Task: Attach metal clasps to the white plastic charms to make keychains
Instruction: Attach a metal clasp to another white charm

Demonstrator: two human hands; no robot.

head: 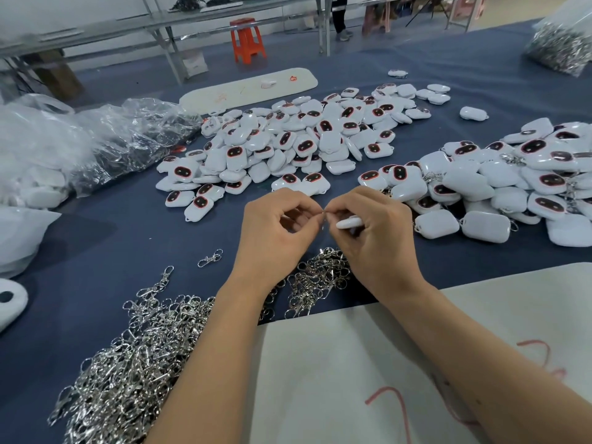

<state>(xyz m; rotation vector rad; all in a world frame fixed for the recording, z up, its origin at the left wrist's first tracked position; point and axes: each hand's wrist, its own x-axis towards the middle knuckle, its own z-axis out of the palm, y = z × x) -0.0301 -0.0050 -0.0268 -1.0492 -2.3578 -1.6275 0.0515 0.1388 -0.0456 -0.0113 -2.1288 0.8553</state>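
My right hand (374,232) grips a white plastic charm (349,223), seen edge-on between its fingers. My left hand (275,232) pinches something small and silver at the point where the two hands' fingertips meet; most of it is hidden. A heap of loose metal clasps (141,363) lies at the lower left, with a smaller bunch of clasps (317,280) under my wrists. Bare white charms with dark oval faces form a pile (288,149) straight ahead. Charms with clasps attached lie in a second pile (499,184) on the right.
Blue cloth (128,232) covers the table. A white board with red marks (368,373) lies at the front right, another white board (250,89) at the back. Clear plastic bags (80,145) sit at the left, a bag of clasps (560,46) at the far right. An orange stool (247,40) stands beyond.
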